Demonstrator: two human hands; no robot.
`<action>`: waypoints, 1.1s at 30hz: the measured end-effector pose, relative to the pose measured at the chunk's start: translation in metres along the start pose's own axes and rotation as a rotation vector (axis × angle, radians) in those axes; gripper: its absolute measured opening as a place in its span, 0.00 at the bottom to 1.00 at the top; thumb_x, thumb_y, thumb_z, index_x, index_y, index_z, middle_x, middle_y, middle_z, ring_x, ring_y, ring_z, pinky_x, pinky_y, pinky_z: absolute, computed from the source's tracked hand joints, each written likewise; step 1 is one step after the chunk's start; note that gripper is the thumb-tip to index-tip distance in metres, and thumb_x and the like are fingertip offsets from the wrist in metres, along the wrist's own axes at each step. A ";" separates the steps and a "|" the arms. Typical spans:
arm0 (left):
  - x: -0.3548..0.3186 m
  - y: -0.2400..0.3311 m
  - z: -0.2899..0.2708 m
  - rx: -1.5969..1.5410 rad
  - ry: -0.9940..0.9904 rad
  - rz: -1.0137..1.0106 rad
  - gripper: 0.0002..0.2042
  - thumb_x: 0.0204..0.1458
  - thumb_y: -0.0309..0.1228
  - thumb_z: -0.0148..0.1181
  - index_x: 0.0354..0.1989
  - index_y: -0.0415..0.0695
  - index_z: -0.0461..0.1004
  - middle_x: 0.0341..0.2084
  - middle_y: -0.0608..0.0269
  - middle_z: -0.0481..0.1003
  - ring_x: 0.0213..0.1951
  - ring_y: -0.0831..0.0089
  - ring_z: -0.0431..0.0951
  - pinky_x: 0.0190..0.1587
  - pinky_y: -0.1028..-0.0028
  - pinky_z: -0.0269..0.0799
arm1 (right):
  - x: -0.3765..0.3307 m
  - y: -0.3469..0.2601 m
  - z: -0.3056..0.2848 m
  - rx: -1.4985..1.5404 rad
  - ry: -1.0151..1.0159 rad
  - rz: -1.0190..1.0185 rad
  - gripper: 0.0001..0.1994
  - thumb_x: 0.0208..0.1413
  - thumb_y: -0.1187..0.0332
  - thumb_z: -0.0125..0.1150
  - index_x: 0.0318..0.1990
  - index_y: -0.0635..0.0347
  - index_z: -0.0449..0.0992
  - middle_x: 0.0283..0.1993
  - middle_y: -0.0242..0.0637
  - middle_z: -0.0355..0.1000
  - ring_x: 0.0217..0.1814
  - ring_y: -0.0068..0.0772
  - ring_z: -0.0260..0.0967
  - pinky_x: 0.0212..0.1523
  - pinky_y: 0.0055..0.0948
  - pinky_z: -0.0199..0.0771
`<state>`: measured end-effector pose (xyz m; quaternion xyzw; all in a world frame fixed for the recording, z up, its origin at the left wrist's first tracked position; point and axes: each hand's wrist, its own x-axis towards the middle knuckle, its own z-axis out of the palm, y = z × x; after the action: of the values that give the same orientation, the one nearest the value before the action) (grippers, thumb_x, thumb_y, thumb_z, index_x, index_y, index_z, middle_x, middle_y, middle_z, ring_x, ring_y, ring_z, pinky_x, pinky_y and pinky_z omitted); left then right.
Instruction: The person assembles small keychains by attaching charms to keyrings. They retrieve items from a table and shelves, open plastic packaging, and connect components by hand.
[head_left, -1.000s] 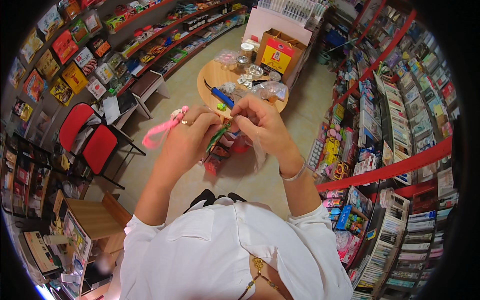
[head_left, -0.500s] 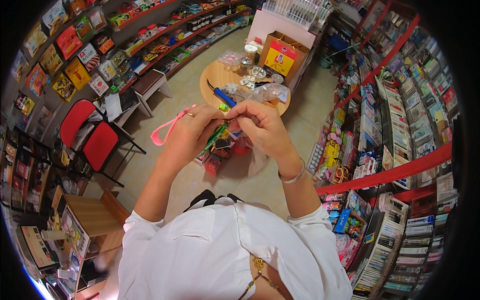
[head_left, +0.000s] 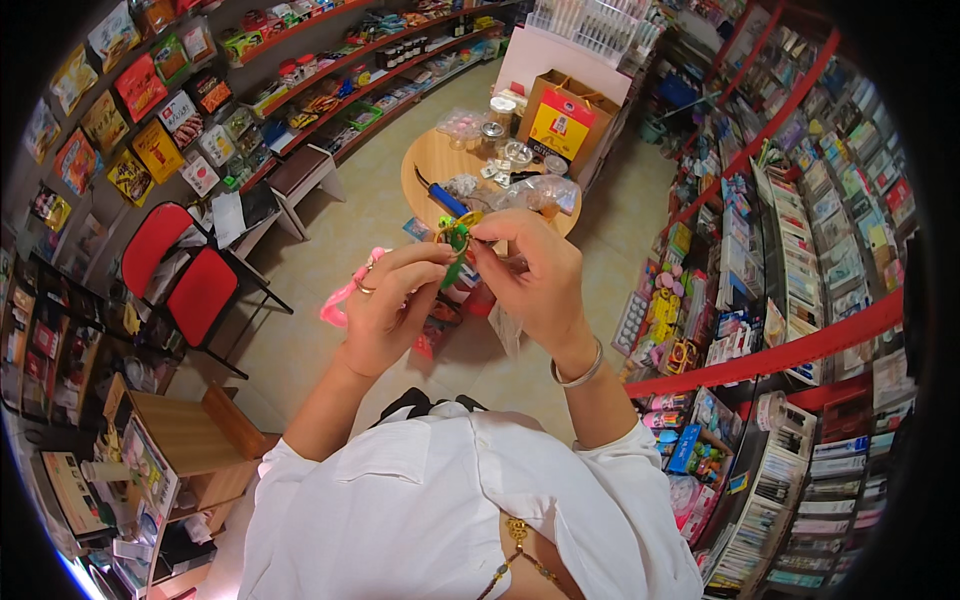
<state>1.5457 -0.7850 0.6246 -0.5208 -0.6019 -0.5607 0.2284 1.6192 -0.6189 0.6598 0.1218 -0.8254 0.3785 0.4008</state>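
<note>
Green trinket point(head_left: 457, 250): small green-and-yellow piece, held up in front of the chest between both hands, above the floor and nearer than the round table.
Left hand point(head_left: 392, 305): fingers curled, thumb and fingertips pinched on the lower part of the green trinket; a ring shows on one finger.
Pink strip point(head_left: 340, 298): loops out from behind the left hand on its outer side; soft, bright pink; how it is gripped is hidden by the fingers.
Right hand point(head_left: 535, 275): fingers bent, tips closed on the upper end of the green trinket; a bangle point(head_left: 580, 372) sits on the wrist.
Hands, relation: close together, fingertips almost meeting around the trinket.
Round table point(head_left: 430, 165): wooden, well beyond the hands; carries clear bags, small jars and a blue-handled tool point(head_left: 442, 196).
Cardboard box point(head_left: 560, 120): yellow-fronted, open, at the far edge of the table.
Red chairs point(head_left: 180, 270): two, to the person's left, by a shelf wall.
Shelves point(head_left: 800, 260): packed with goods, to the right.
</note>
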 end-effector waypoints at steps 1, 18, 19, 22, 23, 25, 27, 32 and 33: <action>-0.005 -0.001 0.004 -0.080 0.042 -0.035 0.11 0.47 0.12 0.59 0.39 0.38 0.71 0.41 0.52 0.76 0.38 0.65 0.79 0.39 0.73 0.76 | 0.001 0.000 0.000 0.002 0.012 -0.042 0.10 0.48 0.83 0.62 0.38 0.64 0.74 0.35 0.38 0.74 0.29 0.19 0.71 0.26 0.18 0.75; 0.040 -0.006 -0.027 -0.668 -0.261 -0.652 0.11 0.57 0.23 0.53 0.47 0.36 0.73 0.41 0.62 0.76 0.42 0.78 0.76 0.46 0.75 0.72 | 0.013 0.008 0.003 0.286 -0.107 -0.029 0.10 0.46 0.84 0.62 0.37 0.63 0.76 0.38 0.37 0.73 0.35 0.26 0.73 0.28 0.19 0.73; 0.040 -0.009 -0.027 -0.696 -0.261 -0.651 0.11 0.57 0.23 0.54 0.47 0.36 0.73 0.41 0.63 0.76 0.41 0.78 0.76 0.46 0.76 0.72 | 0.014 0.007 0.004 0.256 -0.121 -0.050 0.10 0.46 0.84 0.62 0.37 0.63 0.75 0.37 0.37 0.73 0.34 0.27 0.73 0.28 0.20 0.73; 0.038 -0.014 -0.025 -0.727 -0.266 -0.667 0.10 0.56 0.23 0.53 0.45 0.36 0.74 0.39 0.65 0.76 0.39 0.81 0.75 0.43 0.78 0.71 | 0.020 0.002 0.000 0.157 -0.165 -0.102 0.09 0.47 0.83 0.63 0.36 0.62 0.75 0.37 0.38 0.73 0.33 0.29 0.73 0.29 0.22 0.73; 0.038 -0.014 -0.026 -0.701 -0.271 -0.685 0.09 0.56 0.22 0.53 0.44 0.36 0.74 0.37 0.66 0.75 0.38 0.82 0.75 0.41 0.79 0.71 | 0.021 0.001 -0.002 0.119 -0.179 -0.113 0.09 0.47 0.83 0.63 0.36 0.62 0.75 0.37 0.38 0.73 0.33 0.30 0.73 0.30 0.22 0.73; 0.039 -0.015 -0.027 -0.629 -0.294 -0.673 0.08 0.55 0.21 0.52 0.42 0.36 0.74 0.35 0.67 0.74 0.34 0.84 0.73 0.36 0.81 0.70 | 0.021 0.003 -0.003 0.054 -0.183 -0.148 0.09 0.47 0.82 0.63 0.36 0.62 0.75 0.36 0.38 0.73 0.32 0.32 0.73 0.30 0.23 0.73; 0.042 -0.020 -0.028 -0.537 -0.329 -0.610 0.07 0.55 0.21 0.52 0.40 0.36 0.75 0.33 0.69 0.72 0.31 0.86 0.71 0.32 0.83 0.67 | 0.018 0.009 -0.001 0.001 -0.162 -0.195 0.09 0.47 0.81 0.64 0.37 0.61 0.75 0.36 0.38 0.73 0.31 0.34 0.72 0.29 0.24 0.73; 0.046 -0.023 -0.034 -0.449 -0.433 -0.626 0.07 0.55 0.19 0.52 0.40 0.35 0.73 0.35 0.65 0.71 0.38 0.81 0.72 0.39 0.79 0.69 | 0.017 0.007 0.000 0.014 -0.160 -0.176 0.09 0.47 0.80 0.64 0.37 0.60 0.75 0.36 0.38 0.73 0.28 0.34 0.72 0.28 0.25 0.73; 0.047 -0.023 -0.034 -0.459 -0.437 -0.636 0.06 0.55 0.19 0.52 0.40 0.35 0.72 0.35 0.65 0.71 0.38 0.82 0.72 0.38 0.79 0.69 | 0.017 0.007 0.001 0.042 -0.153 -0.156 0.10 0.47 0.80 0.63 0.37 0.60 0.75 0.36 0.37 0.74 0.27 0.33 0.72 0.27 0.24 0.72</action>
<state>1.4980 -0.7949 0.6640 -0.4531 -0.6261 -0.5990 -0.2093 1.6043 -0.6130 0.6684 0.2225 -0.8336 0.3529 0.3620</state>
